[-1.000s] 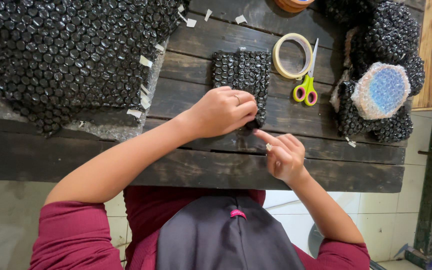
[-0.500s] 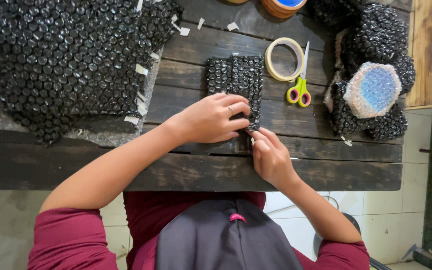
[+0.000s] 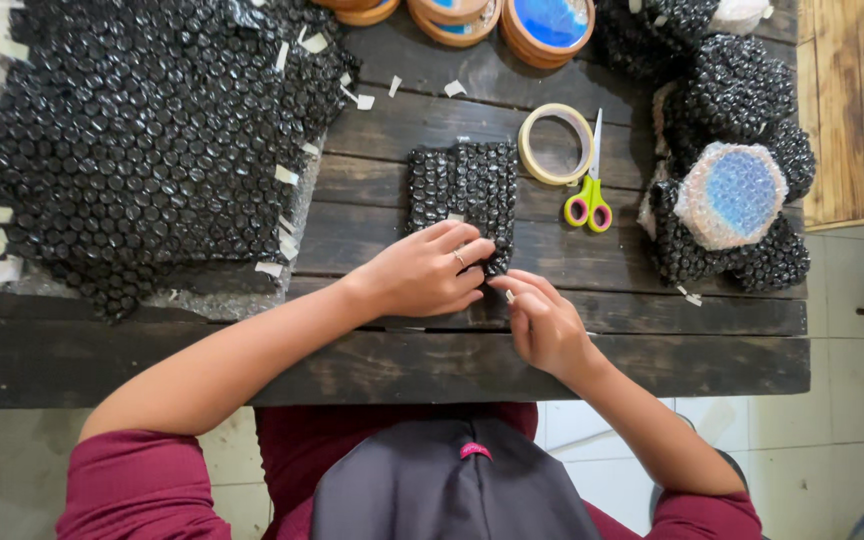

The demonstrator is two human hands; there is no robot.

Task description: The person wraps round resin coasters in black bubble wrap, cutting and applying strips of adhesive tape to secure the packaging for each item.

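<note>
The small parcel [image 3: 464,195], wrapped in black bubble wrap, lies on the dark plank counter [image 3: 552,350] straight ahead of the person, its long axis running away from the body, so its near end is the end both hands meet. The left hand [image 3: 422,270] lies over that near end, fingers curled down and pressing on the wrap, a ring on one finger. The right hand [image 3: 542,320] sits just to the right and a little nearer the body, its fingertips pinched together at the parcel's near right corner, touching the wrap; a small pale scrap, perhaps tape, shows at them, though too small to be sure. Both hands touch the parcel, with the left covering more of it. Beyond the parcel's far right corner lies a tape roll [image 3: 556,144], a pale ring lying flat, and just beside it scissors [image 3: 590,180] with yellow and pink handles, blades pointing away. To the left a big sheet of black bubble wrap [image 3: 142,140] spreads over the counter, dotted at its edge with short tape strips [image 3: 287,175]. At the right stands a heap of black-wrapped bundles [image 3: 732,90], one showing a clear-wrapped face [image 3: 732,195] of pale blue. Round wooden discs [image 3: 547,25] with blue centres line the far edge.
</note>
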